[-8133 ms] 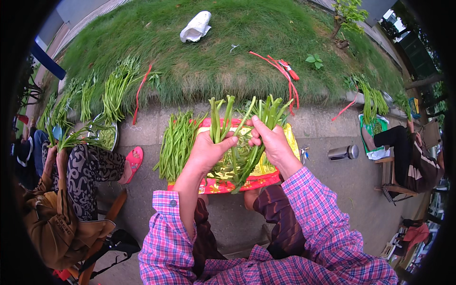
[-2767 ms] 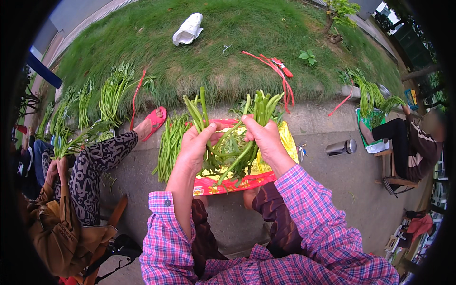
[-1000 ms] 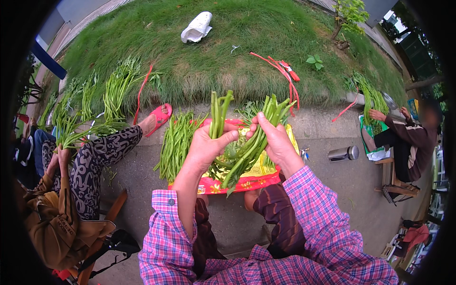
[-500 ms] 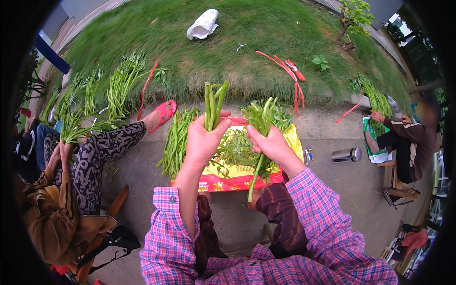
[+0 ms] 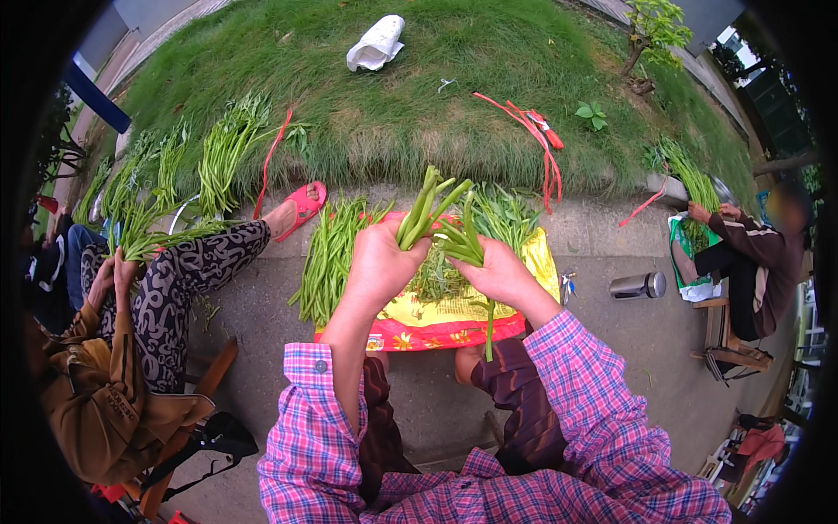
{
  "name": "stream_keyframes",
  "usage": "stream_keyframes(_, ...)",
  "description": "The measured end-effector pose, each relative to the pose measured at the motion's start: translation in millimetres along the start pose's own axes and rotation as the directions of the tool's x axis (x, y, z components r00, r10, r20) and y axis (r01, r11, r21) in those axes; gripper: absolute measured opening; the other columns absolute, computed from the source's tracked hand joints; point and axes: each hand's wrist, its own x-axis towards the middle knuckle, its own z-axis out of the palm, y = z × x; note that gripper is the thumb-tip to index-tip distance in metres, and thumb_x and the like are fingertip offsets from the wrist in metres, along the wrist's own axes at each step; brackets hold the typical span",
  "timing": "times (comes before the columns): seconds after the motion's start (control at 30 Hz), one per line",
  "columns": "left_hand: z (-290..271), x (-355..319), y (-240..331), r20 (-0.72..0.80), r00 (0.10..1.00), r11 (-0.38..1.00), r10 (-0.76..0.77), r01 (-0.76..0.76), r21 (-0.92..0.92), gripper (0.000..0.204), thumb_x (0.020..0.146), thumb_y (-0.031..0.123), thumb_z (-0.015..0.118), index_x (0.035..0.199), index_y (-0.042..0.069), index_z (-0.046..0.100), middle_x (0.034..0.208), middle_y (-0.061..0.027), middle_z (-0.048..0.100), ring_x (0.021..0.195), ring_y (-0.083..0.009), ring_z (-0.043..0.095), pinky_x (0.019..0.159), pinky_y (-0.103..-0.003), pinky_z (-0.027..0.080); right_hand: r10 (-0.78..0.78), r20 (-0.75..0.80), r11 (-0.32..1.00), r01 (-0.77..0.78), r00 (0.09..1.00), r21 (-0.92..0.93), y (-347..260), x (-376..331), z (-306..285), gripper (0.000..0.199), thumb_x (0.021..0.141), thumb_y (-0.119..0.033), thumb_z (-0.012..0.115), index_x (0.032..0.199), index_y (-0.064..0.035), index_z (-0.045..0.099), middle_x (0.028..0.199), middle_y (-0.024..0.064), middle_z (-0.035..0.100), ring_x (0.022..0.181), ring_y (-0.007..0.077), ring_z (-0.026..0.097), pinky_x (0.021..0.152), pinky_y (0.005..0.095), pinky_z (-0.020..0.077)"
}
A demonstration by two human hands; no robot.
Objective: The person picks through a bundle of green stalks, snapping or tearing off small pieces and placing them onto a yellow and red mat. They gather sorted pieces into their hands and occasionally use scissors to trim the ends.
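Note:
My left hand is closed round a bunch of thick green vegetable stems, cut ends up. Close beside it, my right hand grips a second bunch of green stems, with one stem hanging below the fist. The tops of the two bunches meet or overlap. Beneath my hands lies a red and yellow plastic sack with loose leafy greens on it. A pile of long green stems rests at the sack's left, and more leafy greens lie at its far right.
A person at left and another person at right sit handling greens. A metal flask lies on the paving at right, near keys. On the grass are a white sack, red ties and stem bundles.
My hands have come closer together, and the left bunch now tilts right toward the right one. The stem hanging from my right hand has shifted right.

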Motion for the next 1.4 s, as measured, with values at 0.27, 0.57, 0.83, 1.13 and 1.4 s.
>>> stream_keyframes(0.27,7,-1,15,-0.082,0.996,0.996,0.035,-0.028,0.081,0.021,0.080,0.006,0.068,0.099,0.001,0.072,0.072,0.0015,0.065,0.062,-0.0016,0.053,0.054,-0.022,0.044,0.033,-0.003,0.999,-0.033,0.999,-0.020,3,-1,0,0.032,0.092,-0.022,0.063,0.120,-0.0069,0.062,0.104,0.0130,0.069,0.098,0.0248,0.065,0.085,0.0361,0.0501)
stream_keyframes(0.57,9,-1,29,-0.055,0.974,0.864,-0.222,0.170,-0.475,0.010,0.078,0.001,0.064,0.087,-0.002,0.068,0.063,-0.0003,0.059,0.048,-0.0045,0.046,0.044,-0.021,0.034,0.002,-0.020,0.987,0.001,1.000,0.159,-19,-6,-2,0.028,0.096,-0.023,0.061,0.118,-0.0047,0.062,0.095,0.0039,0.067,0.089,0.0104,0.057,0.081,0.0311,0.0487)
stream_keyframes(0.83,-21,9,18,-0.248,0.932,0.787,-0.264,0.059,-0.614,0.015,0.084,0.002,0.068,0.098,-0.002,0.063,0.076,-0.0069,0.065,0.050,-0.0049,0.046,0.044,-0.019,0.033,0.267,-0.126,0.940,-0.287,0.956,-0.185,27,-7,-22,0.038,0.088,-0.034,0.064,0.115,-0.0062,0.064,0.103,0.0187,0.069,0.097,0.0340,0.066,0.084,0.0398,0.0504)
stream_keyframes(1.13,14,4,2,0.035,0.962,0.833,-0.271,0.252,-0.492,0.026,0.081,0.013,0.079,0.098,0.000,0.064,0.068,0.0019,0.058,0.053,-0.0046,0.048,0.047,-0.020,0.036,0.302,-0.208,0.867,-0.178,0.930,0.465,-23,-1,-19,0.031,0.089,-0.029,0.071,0.101,-0.0013,0.064,0.073,-0.0018,0.057,0.056,0.0065,0.052,0.050,0.0244,0.0454)
stream_keyframes(1.4,36,-4,-8,0.111,0.987,0.968,-0.119,0.140,-0.208,0.012,0.083,0.011,0.075,0.087,0.002,0.067,0.073,0.0013,0.063,0.065,-0.0064,0.054,0.058,-0.023,0.043,0.205,-0.210,0.822,-0.052,0.956,0.568,-30,3,-9,0.023,0.092,-0.027,0.068,0.094,-0.0042,0.065,0.066,-0.0031,0.056,0.052,0.0055,0.051,0.046,0.0233,0.0402)
